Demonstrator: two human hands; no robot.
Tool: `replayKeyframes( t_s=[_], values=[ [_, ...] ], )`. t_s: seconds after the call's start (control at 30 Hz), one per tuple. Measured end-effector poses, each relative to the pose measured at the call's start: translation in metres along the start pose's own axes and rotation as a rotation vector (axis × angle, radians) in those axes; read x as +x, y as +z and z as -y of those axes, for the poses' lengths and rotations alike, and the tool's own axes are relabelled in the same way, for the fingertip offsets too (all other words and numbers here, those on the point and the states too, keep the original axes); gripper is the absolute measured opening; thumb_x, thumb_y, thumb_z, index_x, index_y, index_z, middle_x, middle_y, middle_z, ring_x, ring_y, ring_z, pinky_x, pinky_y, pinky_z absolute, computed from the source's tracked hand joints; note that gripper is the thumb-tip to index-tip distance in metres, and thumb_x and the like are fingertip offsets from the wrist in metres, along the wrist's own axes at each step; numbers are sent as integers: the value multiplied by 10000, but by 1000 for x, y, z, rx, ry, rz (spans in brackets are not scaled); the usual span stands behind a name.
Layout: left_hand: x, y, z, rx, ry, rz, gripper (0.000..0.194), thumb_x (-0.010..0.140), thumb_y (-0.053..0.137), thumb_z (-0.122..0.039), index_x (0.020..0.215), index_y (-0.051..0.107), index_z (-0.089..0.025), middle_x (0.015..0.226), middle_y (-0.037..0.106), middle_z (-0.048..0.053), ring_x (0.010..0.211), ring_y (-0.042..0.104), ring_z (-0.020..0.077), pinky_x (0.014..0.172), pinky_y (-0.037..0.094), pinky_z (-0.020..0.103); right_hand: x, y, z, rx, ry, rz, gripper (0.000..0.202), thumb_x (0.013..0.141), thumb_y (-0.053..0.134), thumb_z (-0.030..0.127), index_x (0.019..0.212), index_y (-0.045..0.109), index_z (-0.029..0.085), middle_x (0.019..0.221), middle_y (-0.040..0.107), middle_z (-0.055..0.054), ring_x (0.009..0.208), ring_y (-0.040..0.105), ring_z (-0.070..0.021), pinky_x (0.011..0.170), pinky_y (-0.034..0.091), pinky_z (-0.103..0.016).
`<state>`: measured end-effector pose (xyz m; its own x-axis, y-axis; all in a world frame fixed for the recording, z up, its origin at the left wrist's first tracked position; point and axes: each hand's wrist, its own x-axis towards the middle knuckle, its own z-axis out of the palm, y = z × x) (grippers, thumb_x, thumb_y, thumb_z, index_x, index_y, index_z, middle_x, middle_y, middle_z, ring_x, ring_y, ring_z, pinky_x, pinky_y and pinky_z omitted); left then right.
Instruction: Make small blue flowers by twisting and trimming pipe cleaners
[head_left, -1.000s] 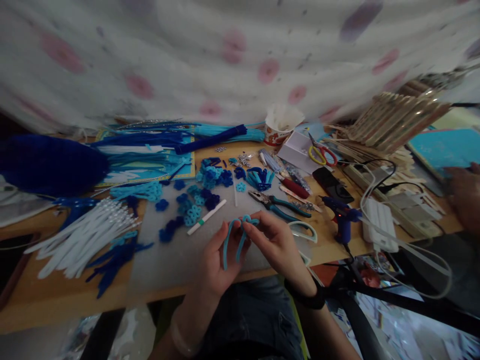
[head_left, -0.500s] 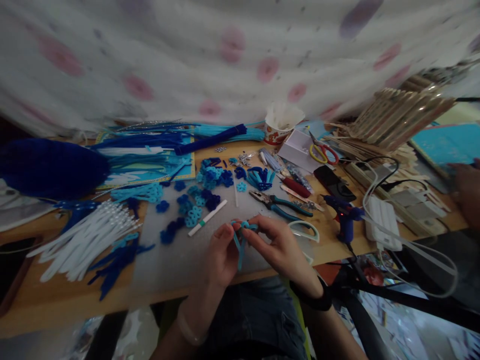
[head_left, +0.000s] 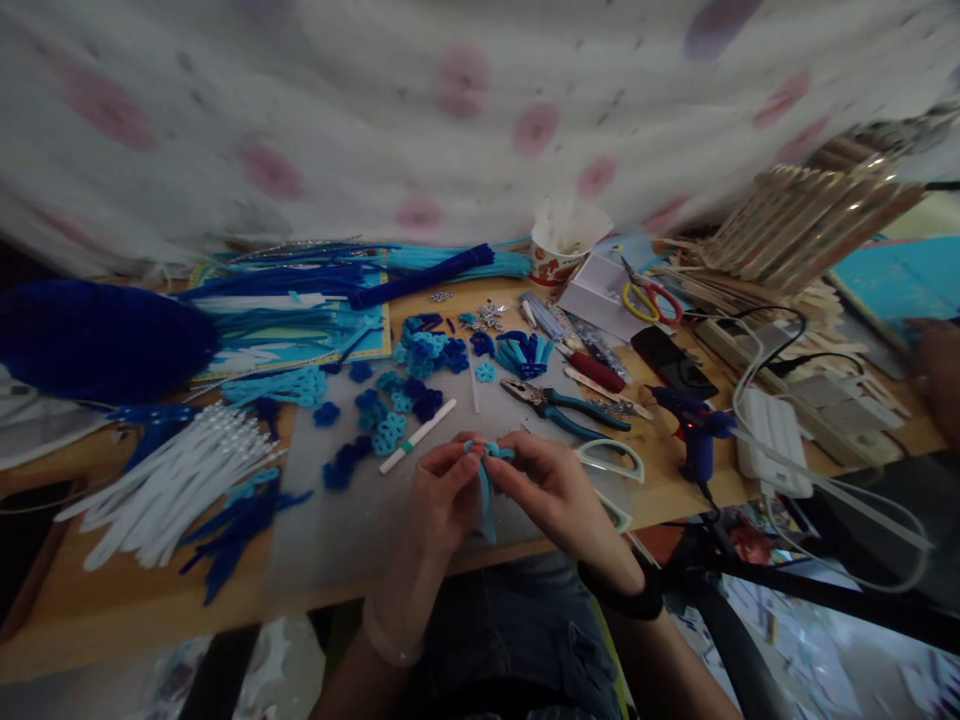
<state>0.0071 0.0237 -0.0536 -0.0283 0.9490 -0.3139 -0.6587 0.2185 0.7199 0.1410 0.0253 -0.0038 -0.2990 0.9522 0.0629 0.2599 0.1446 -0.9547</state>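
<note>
Between my hands is a light-blue pipe cleaner [head_left: 486, 495], bent into small loops at the top, its tail hanging down over the grey mat [head_left: 330, 550]. My left hand [head_left: 442, 495] pinches the loops from the left with thumb and fingertips. From the right, my right hand [head_left: 544, 480] pinches the same piece, a short end showing by its fingers. Just beyond lie a white marker with a green band [head_left: 418, 437] and several blue pipe-cleaner flowers [head_left: 389, 433]. Blue-handled pliers [head_left: 566, 408] and white-handled scissors [head_left: 611, 460] lie close to my right hand.
A blue glue gun [head_left: 696, 430] with a red light stands right, beside a white power strip [head_left: 772, 445] and cables. White pipe-cleaner stems [head_left: 176, 490] are heaped left. Behind are a paper cup [head_left: 555, 262] and yellow-red scissors [head_left: 649, 300]. Another person's hand [head_left: 934, 365] is far right.
My left fingers have closed in on the loops, nearer my right fingertips. The two hanging strands now look like one. The view has shifted slightly.
</note>
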Motion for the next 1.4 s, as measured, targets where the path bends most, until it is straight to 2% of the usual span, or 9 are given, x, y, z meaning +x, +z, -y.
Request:
replayKeyframes(
  t_s=[0.2, 0.33, 0.53, 0.67, 0.8, 0.9, 1.03, 1.23, 1.4],
  values=[
    [5, -7, -2, -26, 102, 95, 296, 462, 988, -436, 605, 756, -320, 706, 746, -60, 647, 686, 138, 628, 590, 250, -4, 2, -2, 157, 1, 68, 211, 993, 576, 421, 1002, 659, 228, 968, 704, -33, 865, 644, -184, 743, 502, -296],
    [5, -11, -5, 28, 164, 117, 250, 534, 968, -404, 611, 763, -284, 736, 760, -36, 534, 635, 134, 494, 540, 275, -5, 3, -2, 256, 58, 115, 248, 951, 640, 478, 1003, 632, 236, 874, 660, -17, 782, 634, -183, 717, 516, -320],
    [10, -19, -13, 151, 276, 108, 260, 517, 985, -329, 602, 748, -263, 710, 766, -22, 683, 711, 157, 685, 590, 284, -3, 3, -2, 327, 142, 90, 340, 894, 704, 526, 821, 615, 205, 701, 678, -5, 659, 647, -165, 639, 504, -296],
    [8, -22, -26, 211, 319, 134, 301, 522, 980, -220, 648, 708, -245, 710, 771, -28, 630, 687, 138, 647, 566, 263, -4, 4, -3, 413, 160, 88, 355, 868, 726, 538, 816, 634, 199, 699, 686, 4, 643, 672, -154, 650, 529, -292],
    [6, -24, -40, 433, 495, 216, 293, 591, 950, -182, 813, 772, -255, 745, 771, -18, 652, 663, 140, 658, 547, 264, -6, 6, -5, 452, 169, 97, 360, 864, 730, 538, 844, 646, 189, 713, 689, 7, 644, 686, -147, 651, 544, -283],
    [6, -24, -46, 598, 652, 277, 176, 653, 922, -191, 759, 800, -261, 750, 773, 1, 730, 691, 174, 716, 547, 300, -7, 6, -6, 450, 162, 119, 364, 879, 711, 545, 848, 659, 186, 737, 707, -7, 669, 704, -153, 672, 567, -293],
    [5, -22, -47, 726, 810, 308, 130, 732, 875, -196, 771, 817, -306, 773, 799, -3, 742, 720, 189, 749, 557, 339, -8, 3, -8, 467, 169, 107, 361, 876, 717, 544, 867, 687, 184, 786, 736, -24, 685, 718, -151, 691, 581, -296],
    [7, -24, -39, 757, 875, 347, 169, 773, 847, -197, 841, 826, -351, 786, 817, -27, 709, 737, 177, 885, 573, 396, -11, 1, -11, 500, 202, 101, 379, 855, 731, 566, 866, 708, 189, 784, 761, -33, 709, 741, -171, 723, 605, -323],
    [8, -25, -39, 838, 991, 376, 227, 773, 845, -172, 897, 829, -362, 800, 812, -20, 765, 712, 186, 818, 565, 365, -11, 2, -14, 551, 245, 93, 386, 847, 737, 573, 862, 695, 190, 775, 752, -25, 711, 739, -169, 735, 606, -327]
  ],
)
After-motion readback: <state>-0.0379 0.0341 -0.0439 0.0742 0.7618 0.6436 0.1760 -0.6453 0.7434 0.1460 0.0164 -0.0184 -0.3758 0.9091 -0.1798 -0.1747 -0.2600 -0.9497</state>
